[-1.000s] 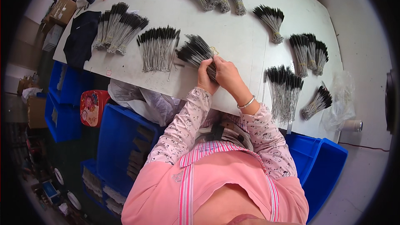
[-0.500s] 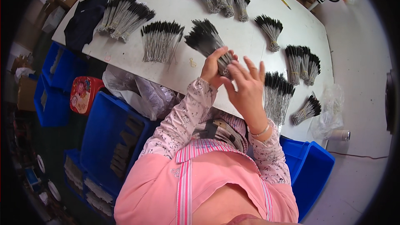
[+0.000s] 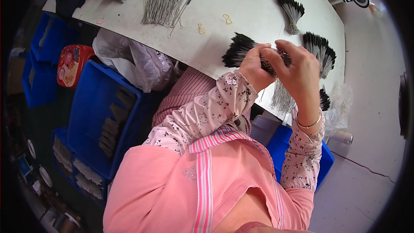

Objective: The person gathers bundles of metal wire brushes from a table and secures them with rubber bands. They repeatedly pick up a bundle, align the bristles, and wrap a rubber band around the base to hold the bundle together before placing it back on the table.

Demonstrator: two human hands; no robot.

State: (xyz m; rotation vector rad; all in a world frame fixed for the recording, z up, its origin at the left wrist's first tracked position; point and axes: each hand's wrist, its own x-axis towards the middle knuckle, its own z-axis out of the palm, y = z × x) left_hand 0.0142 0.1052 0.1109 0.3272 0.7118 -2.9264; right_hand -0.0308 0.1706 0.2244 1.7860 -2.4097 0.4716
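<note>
Head view: since the earlier frame we note the bundle of thin metal-stemmed brushes with black bristle tips (image 3: 241, 51) has come nearer the body and now lies almost level, bristles pointing left, held above the near edge of the white bench (image 3: 215, 4). The left hand (image 3: 252, 67) is clenched round the stems near their middle. The right hand (image 3: 297, 71), open and spread half a second ago, now grips the wire end of the same bundle, fingers curled over it.

We record on the bench, well apart from the hands, a loose row of like brushes (image 3: 166, 2) at upper left, two yellow rubber bands (image 3: 201, 28) between that row and the held bundle, and tied bundles (image 3: 292, 11) at upper right. A further bundle (image 3: 320, 51) lies just beyond the right hand.

Below the bench edge we see a grey plastic bag (image 3: 133, 62), a blue plastic crate (image 3: 92, 116) with dark strips inside, and a red patterned tin (image 3: 69, 64) to its left.
</note>
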